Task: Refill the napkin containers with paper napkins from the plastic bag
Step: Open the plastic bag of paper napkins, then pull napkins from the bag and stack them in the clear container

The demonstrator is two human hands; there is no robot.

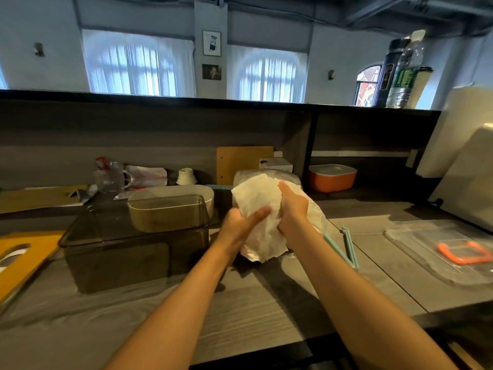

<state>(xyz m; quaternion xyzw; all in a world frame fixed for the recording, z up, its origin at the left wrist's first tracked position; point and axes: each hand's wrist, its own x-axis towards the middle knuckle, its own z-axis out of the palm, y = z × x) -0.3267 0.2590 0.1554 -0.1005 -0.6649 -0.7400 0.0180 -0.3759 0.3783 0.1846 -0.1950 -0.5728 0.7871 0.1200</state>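
I held the bundle of paper napkins (256, 209) above the bench (240, 316) with both hands, because the sheets were loose and crumpled and one hand would let them spread. My left hand (240, 222) gripped the lower left side, the thumb lying across the front of the paper; my right hand (292, 206) was closed on the right side, fingers pressed into the stack. The clear plastic bag (317, 214) was just behind and under the napkins, so I judge they were only partly out of it. The dark napkin container (133, 249) stood just beside my left hand, I think so that the way to it was short. A beige box (170, 209) sat on its top, so I judged this must go away first
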